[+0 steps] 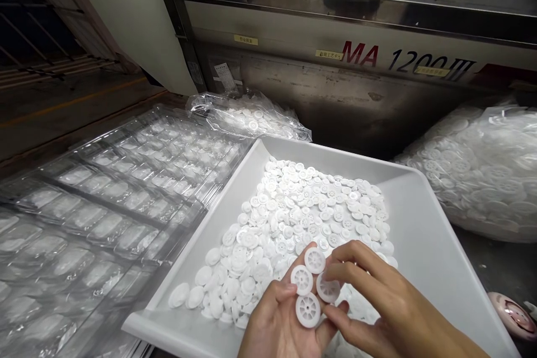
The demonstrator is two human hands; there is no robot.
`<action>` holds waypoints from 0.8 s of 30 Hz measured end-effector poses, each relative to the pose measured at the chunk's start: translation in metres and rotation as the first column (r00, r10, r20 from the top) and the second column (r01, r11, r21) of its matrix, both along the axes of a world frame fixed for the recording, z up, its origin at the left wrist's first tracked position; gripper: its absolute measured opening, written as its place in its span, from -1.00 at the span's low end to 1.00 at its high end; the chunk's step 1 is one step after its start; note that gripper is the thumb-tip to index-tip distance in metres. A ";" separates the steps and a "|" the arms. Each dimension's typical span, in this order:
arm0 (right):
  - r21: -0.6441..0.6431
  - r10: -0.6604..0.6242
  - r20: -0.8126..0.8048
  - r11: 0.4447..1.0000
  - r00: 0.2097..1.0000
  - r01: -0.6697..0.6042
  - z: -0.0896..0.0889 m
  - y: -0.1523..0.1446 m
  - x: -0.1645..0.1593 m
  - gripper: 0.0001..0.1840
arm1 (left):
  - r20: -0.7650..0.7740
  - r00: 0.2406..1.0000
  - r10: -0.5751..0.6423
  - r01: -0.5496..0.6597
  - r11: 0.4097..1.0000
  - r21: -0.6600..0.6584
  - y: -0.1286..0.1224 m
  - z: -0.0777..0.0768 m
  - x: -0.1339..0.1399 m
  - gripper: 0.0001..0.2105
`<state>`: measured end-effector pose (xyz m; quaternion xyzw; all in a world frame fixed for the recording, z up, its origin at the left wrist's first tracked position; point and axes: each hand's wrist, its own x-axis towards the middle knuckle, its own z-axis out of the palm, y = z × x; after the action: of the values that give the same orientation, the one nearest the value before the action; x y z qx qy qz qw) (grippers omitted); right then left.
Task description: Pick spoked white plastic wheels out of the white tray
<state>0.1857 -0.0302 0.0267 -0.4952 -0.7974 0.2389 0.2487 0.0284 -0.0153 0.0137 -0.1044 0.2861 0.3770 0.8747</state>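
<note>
Left hand [279, 321] and right hand [377, 302] together pinch four white wheels [308, 285] above the near edge of the tray [423, 235]. Risk: the loose fingertip grip could drop wheels into the pile [293, 218].

Head view, close above white tray [423, 235]

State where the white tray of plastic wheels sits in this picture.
In the head view, the white tray sits centre-right, between the clear blister trays on its left and a bag of wheels on its right.
</note>
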 end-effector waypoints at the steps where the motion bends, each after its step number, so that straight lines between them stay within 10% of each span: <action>1: 0.001 0.006 0.007 1.000 1.000 -0.006 0.000 0.000 0.000 -0.80 | -0.011 1.000 -0.001 0.001 1.000 0.006 0.000 0.000 0.000 -0.56; 16: 0.014 -0.018 0.032 1.000 0.999 0.017 0.000 0.002 0.001 -0.76 | -0.072 0.997 -0.024 0.024 1.000 0.004 0.002 0.003 0.001 -0.54; 24: 0.238 0.158 0.224 0.948 0.962 -0.212 -0.006 -0.005 -0.007 -0.78 | 0.126 0.991 -0.051 0.051 0.999 0.003 0.005 -0.013 -0.002 -0.50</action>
<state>0.1784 -0.0352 0.0204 -0.4027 -0.8860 0.1032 0.2053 0.0264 -0.0108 0.0004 -0.1208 0.2327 0.3473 0.9004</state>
